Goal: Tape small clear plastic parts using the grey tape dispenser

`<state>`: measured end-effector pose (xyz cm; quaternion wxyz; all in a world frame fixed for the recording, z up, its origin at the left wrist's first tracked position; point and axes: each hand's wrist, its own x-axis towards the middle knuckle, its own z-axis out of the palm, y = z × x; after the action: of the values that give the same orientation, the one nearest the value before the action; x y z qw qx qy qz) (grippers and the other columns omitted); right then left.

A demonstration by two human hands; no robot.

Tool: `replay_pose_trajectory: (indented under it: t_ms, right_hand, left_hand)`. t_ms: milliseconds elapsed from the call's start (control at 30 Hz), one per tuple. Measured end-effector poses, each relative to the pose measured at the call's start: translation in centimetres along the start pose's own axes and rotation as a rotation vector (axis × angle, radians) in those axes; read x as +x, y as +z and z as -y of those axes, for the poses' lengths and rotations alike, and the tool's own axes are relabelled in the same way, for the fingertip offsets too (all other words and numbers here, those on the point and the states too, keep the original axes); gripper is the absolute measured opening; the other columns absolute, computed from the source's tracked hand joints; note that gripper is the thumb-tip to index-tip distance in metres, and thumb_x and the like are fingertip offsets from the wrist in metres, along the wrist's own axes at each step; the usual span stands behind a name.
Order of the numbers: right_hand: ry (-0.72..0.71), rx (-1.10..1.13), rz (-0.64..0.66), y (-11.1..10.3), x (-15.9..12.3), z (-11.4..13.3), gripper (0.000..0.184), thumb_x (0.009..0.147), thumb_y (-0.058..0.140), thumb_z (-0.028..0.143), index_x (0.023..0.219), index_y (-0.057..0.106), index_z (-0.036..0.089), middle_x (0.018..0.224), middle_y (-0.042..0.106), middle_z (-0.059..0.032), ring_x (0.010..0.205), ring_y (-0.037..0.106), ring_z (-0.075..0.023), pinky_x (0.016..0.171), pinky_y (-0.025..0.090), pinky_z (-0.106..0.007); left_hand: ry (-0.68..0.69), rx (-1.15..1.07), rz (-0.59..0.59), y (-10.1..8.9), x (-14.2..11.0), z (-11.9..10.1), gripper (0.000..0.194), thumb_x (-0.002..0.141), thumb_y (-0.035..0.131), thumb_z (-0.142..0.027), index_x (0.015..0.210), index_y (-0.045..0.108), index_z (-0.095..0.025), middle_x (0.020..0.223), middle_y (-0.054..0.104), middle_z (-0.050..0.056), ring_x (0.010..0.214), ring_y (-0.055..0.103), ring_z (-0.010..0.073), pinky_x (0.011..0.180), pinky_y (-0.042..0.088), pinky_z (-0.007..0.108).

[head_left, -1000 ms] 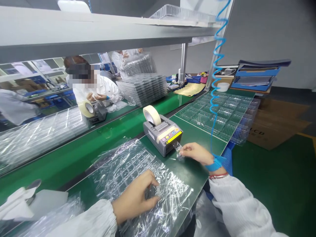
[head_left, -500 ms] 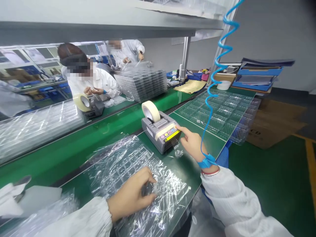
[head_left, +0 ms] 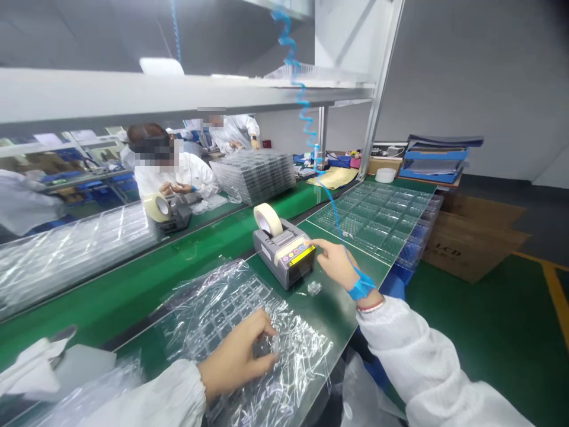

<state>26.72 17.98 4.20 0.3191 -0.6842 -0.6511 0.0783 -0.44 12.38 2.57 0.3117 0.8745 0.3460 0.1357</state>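
Observation:
My left hand (head_left: 242, 354) rests over a clear plastic tray (head_left: 231, 311) wrapped in a crinkled clear plastic bag (head_left: 306, 344). Its thumb and curled fingers press on the bunched film, with a fold of it between the tips. My right hand (head_left: 336, 264) reaches to the grey tape dispenser (head_left: 288, 273), index finger stretched to the right end of its button panel and the thumb apart. Nothing is in that hand. A roll of cream tape (head_left: 270, 220) stands in the dispenser. Around my right wrist is a blue strap (head_left: 362, 286) with a coiled cord.
Clear compartment trays (head_left: 377, 216) lie right of the dispenser, near a crumpled film scrap (head_left: 314, 289). Beyond the green belt (head_left: 195, 258) stand a second tape dispenser (head_left: 178, 216) and tray stacks (head_left: 262, 178). A co-worker (head_left: 173, 172) sits opposite. The blue cord (head_left: 296, 71) hangs overhead.
The camera view has tilted up and shifted, so the shelf and cord appear elsewhere. My right index finger stays at the dispenser's panel, and my left hand stays on the bag.

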Motion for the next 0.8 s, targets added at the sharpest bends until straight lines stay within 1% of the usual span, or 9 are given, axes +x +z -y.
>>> replay_pose_trajectory:
  t_ms: [100, 167, 233, 333, 433, 567, 633, 733, 800]
  right_hand:
    - [0.046, 0.139, -0.002, 1.2, -1.0, -1.7, 0.032, 0.078, 0.041, 0.023, 0.104, 0.059, 0.017, 0.047, 0.046, 0.0042, 0.046, 0.045, -0.0138, 0.045, 0.031, -0.023]
    - [0.039, 0.223, 0.042, 2.4, -1.7, -2.4, 0.027, 0.077, 0.047, 0.031, 0.093, 0.061, 0.015, 0.044, 0.042, 0.0060, 0.043, 0.044, -0.0127, 0.043, 0.031, -0.023]
    - [0.022, 0.289, 0.059, 3.3, -2.1, -2.6, 0.027, 0.074, 0.051, 0.035, 0.089, 0.062, 0.015, 0.044, 0.039, 0.0075, 0.042, 0.042, -0.0119, 0.042, 0.031, -0.022]
    - [0.011, 0.351, -0.013, 3.8, -2.1, -2.2, 0.031, 0.076, 0.048, 0.034, 0.099, 0.058, 0.016, 0.048, 0.036, 0.0082, 0.046, 0.041, -0.0120, 0.047, 0.032, -0.023]
    - [0.000, 0.385, -0.074, 3.6, -1.3, -1.7, 0.032, 0.076, 0.046, 0.031, 0.104, 0.056, 0.019, 0.049, 0.034, 0.0086, 0.047, 0.040, -0.0123, 0.050, 0.031, -0.024]
    - [-0.001, 0.421, -0.086, 3.3, -0.4, -1.5, 0.038, 0.075, 0.048, 0.027, 0.112, 0.053, 0.024, 0.048, 0.032, 0.0093, 0.048, 0.039, -0.0126, 0.052, 0.030, -0.025]
    - [0.040, 0.442, -0.082, 3.4, -0.4, -1.5, 0.037, 0.074, 0.048, 0.026, 0.111, 0.052, 0.024, 0.049, 0.033, 0.0092, 0.049, 0.040, -0.0128, 0.052, 0.030, -0.024]
    - [0.152, 0.494, -0.021, 4.1, -0.7, -1.7, 0.025, 0.073, 0.051, 0.031, 0.095, 0.054, 0.020, 0.048, 0.037, 0.0089, 0.047, 0.040, -0.0123, 0.048, 0.028, -0.024]
    - [0.212, 0.558, 0.095, 4.7, -1.1, -1.8, 0.023, 0.070, 0.056, 0.035, 0.085, 0.053, 0.018, 0.046, 0.040, 0.0086, 0.042, 0.039, -0.0109, 0.043, 0.026, -0.023]
  left_hand:
    - [-0.006, 0.008, -0.014, 0.0, 0.0, -0.1, 0.021, 0.072, 0.054, -0.014, 0.089, 0.043, -0.021, 0.090, 0.046, 0.001, 0.078, 0.045, 0.0146, 0.070, 0.040, 0.029]
    - [-0.003, 0.011, -0.013, 0.0, 0.0, -0.1, 0.021, 0.072, 0.055, -0.014, 0.088, 0.043, -0.021, 0.090, 0.046, 0.001, 0.078, 0.044, 0.0146, 0.070, 0.040, 0.029]
    - [-0.006, 0.009, -0.003, -0.1, 0.0, -0.2, 0.021, 0.071, 0.055, -0.014, 0.087, 0.043, -0.020, 0.090, 0.046, 0.001, 0.078, 0.044, 0.0146, 0.070, 0.039, 0.029]
    - [-0.023, 0.005, 0.010, -0.1, 0.0, -0.3, 0.020, 0.072, 0.054, -0.015, 0.087, 0.043, -0.021, 0.090, 0.046, 0.001, 0.078, 0.044, 0.0147, 0.069, 0.039, 0.029]
    - [-0.031, 0.013, 0.009, -0.2, 0.0, -0.3, 0.020, 0.072, 0.054, -0.015, 0.087, 0.043, -0.021, 0.089, 0.046, 0.001, 0.078, 0.044, 0.0148, 0.069, 0.039, 0.029]
    - [-0.018, 0.012, 0.020, -0.2, 0.1, -0.2, 0.021, 0.071, 0.055, -0.014, 0.087, 0.043, -0.021, 0.090, 0.046, 0.001, 0.078, 0.044, 0.0149, 0.069, 0.039, 0.029]
    - [-0.020, 0.015, 0.023, -0.2, 0.2, -0.1, 0.021, 0.071, 0.056, -0.014, 0.087, 0.044, -0.021, 0.089, 0.046, 0.001, 0.078, 0.044, 0.0151, 0.069, 0.039, 0.029]
    - [-0.026, 0.007, 0.027, -0.3, 0.2, 0.0, 0.022, 0.070, 0.056, -0.014, 0.088, 0.044, -0.021, 0.089, 0.046, 0.001, 0.078, 0.045, 0.0151, 0.069, 0.039, 0.029]
    - [-0.019, -0.007, 0.036, -0.3, 0.1, 0.1, 0.022, 0.071, 0.056, -0.014, 0.088, 0.044, -0.021, 0.090, 0.047, 0.001, 0.078, 0.045, 0.0149, 0.069, 0.039, 0.029]
